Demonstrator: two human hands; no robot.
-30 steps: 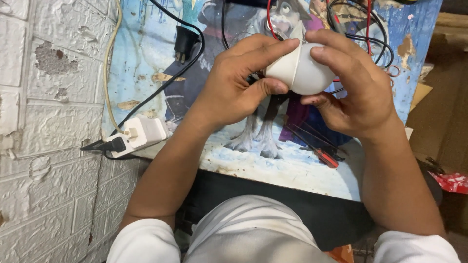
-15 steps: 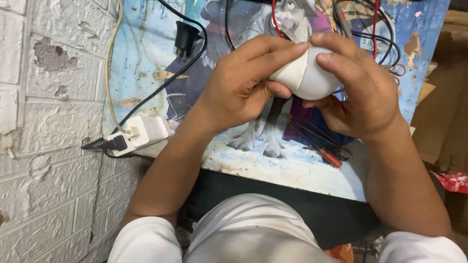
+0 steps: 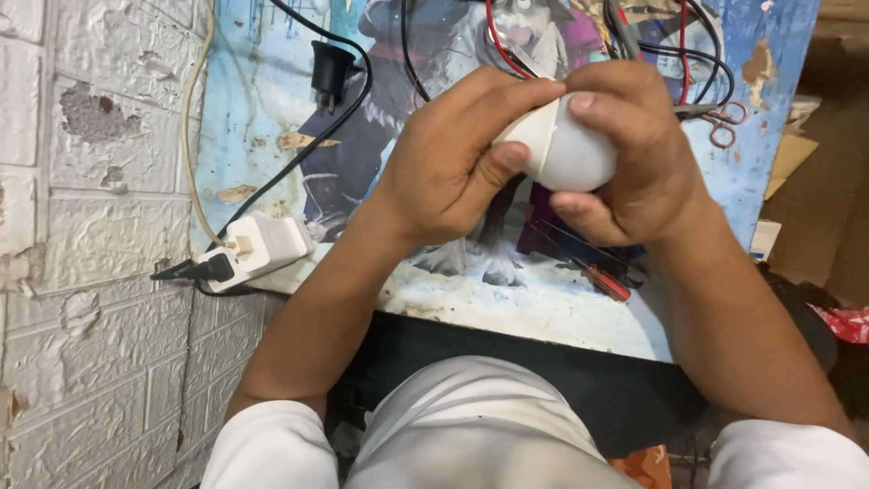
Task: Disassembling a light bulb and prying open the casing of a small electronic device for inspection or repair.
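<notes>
Bare forearms; short white sleeves [image 3: 272, 448] at lower left and lower right of frame; light grey trousers [image 3: 471, 426] at bottom centre.

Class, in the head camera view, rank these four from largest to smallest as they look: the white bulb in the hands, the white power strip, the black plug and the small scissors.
1. White bulb, though it is nearest the camera and partly covered by fingers.
2. White power strip.
3 and 4. Black plug and small scissors look alike, so unranked.

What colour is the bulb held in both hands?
White, plain; the bulb shows in the head view.
</notes>
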